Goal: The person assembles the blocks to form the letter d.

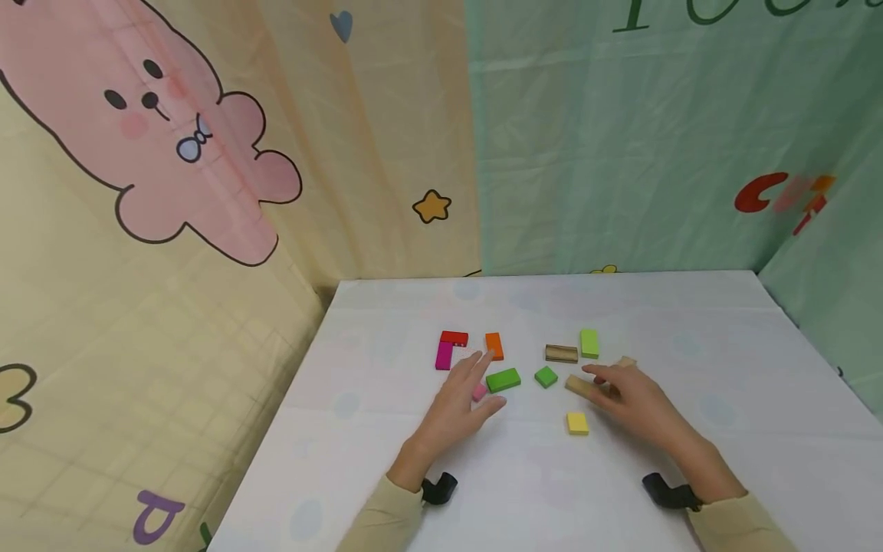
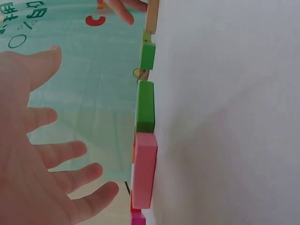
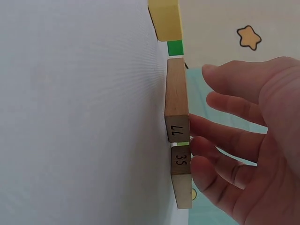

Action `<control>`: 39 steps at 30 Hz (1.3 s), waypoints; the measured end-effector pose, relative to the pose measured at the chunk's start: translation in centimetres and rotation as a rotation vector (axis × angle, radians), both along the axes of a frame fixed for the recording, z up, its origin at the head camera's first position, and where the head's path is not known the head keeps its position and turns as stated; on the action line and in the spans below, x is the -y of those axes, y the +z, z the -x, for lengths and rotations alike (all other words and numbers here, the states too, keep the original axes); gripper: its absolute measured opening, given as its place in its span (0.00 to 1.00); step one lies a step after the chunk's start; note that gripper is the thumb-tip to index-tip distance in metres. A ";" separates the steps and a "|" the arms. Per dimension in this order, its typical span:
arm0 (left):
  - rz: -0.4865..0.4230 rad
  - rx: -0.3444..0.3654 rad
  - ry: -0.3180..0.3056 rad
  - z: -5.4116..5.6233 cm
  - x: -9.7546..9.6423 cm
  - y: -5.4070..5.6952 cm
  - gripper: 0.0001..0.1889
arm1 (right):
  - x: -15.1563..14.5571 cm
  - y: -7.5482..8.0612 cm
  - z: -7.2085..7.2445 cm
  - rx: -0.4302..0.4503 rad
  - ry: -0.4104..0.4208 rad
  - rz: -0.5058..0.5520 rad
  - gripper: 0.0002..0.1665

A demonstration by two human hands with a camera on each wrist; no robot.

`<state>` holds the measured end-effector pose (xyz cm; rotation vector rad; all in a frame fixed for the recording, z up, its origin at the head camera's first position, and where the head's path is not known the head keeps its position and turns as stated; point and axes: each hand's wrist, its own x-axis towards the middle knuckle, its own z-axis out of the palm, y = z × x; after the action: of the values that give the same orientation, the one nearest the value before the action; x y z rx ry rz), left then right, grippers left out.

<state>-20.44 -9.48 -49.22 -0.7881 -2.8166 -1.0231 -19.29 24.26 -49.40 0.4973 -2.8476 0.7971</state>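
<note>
The wooden block whose end seems to read 77 lies flat right of center in the head frame, beside the thumb of the right hand. That hand's grip is loosely spread and pinches nothing; whether fingertips touch this block or the wooden block marked 35 is unclear. The grooved brown block, light green block, small green block and yellow block lie around these 2, apart from each other. Left of center, the left hand has a wide, unfilled grip near the pink block and long green block. Beyond lie the orange block and, seemingly touching at a corner, the red block and magenta block.

Progress looks slight: 11 blocks are spread over the white desk, 0 stacked; how much handling is left cannot be judged.
</note>
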 end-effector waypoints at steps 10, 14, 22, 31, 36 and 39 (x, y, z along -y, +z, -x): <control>-0.061 0.088 -0.069 -1.5 -2.3 0.8 0.37 | 0.3 -0.2 -0.1 -0.021 -0.020 -0.044 0.22; -0.087 0.139 -0.090 -2.1 -3.3 0.9 0.35 | 0.5 -0.2 0.0 -0.010 -0.027 -0.052 0.22; -0.181 0.275 -0.207 -2.2 -6.1 1.2 0.33 | 0.6 -0.2 0.0 0.026 -0.045 -0.044 0.23; -0.194 0.327 -0.217 -1.6 -8.3 0.5 0.32 | 0.9 -0.4 0.0 0.056 -0.024 -0.005 0.26; -0.168 0.347 -0.191 -1.1 -9.3 0.1 0.32 | 0.8 -0.3 -0.2 0.121 -0.005 0.044 0.31; -0.144 0.357 -0.166 -1.0 -10.0 0.0 0.31 | 0.8 -0.2 -0.3 0.182 0.031 0.096 0.33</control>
<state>-19.41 0.48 -49.19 -0.9173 -2.9509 -1.5129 -19.04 23.50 -49.57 0.4796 -2.9531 1.0282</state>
